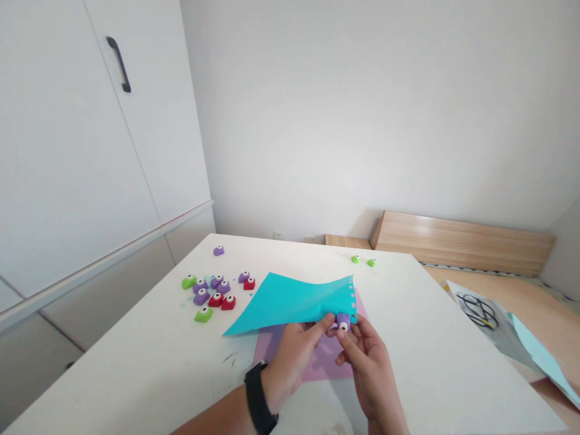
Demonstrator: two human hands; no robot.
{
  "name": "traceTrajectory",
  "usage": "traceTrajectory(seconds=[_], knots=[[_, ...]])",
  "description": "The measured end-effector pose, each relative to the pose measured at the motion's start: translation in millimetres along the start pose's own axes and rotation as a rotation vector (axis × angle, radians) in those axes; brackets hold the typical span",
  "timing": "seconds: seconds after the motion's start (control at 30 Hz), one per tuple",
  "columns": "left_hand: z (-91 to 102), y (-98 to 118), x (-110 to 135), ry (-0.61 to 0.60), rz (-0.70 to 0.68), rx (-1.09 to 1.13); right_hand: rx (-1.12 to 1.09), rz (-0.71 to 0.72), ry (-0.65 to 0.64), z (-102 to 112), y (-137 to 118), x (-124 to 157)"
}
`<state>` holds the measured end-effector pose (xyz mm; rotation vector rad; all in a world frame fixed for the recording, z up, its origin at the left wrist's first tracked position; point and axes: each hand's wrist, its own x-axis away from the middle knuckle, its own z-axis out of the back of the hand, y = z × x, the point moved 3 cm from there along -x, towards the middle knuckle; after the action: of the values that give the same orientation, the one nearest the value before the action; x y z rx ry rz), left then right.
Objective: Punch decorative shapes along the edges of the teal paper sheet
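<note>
A purple craft hole punch (343,322) sits at the near right corner of a turquoise sheet of paper (290,300). My right hand (369,353) is closed around the punch, its thumb at the white button. My left hand (301,344) pinches the sheet's near edge just left of the punch, thumb on top. Small punched shapes run down the sheet's right edge. The sheet is lifted and bent, above a pink-purple sheet (328,359) lying on the white table (172,374).
Several purple, red and green punches, such as a green punch (203,314), stand at the left among tiny blue paper bits. Farther back are a lone purple punch (219,250) and two small green punches (371,263). A bed frame (462,235) is beyond the table's right side.
</note>
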<state>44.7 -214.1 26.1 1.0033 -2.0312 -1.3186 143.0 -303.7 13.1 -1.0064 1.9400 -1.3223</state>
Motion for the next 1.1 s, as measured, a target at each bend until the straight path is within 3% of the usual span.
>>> traceTrajectory(seconds=[0.57,1.1], knots=[[1.7,-3.2,-0.9,0.007,-0.010,-0.064,-0.086,0.002,0.041,-1.1,0.7,-4.1],[1.5,-4.8,-1.5,0.001,-0.003,-0.045,-0.050,0.040,-0.005,-0.4,0.3,-8.5]])
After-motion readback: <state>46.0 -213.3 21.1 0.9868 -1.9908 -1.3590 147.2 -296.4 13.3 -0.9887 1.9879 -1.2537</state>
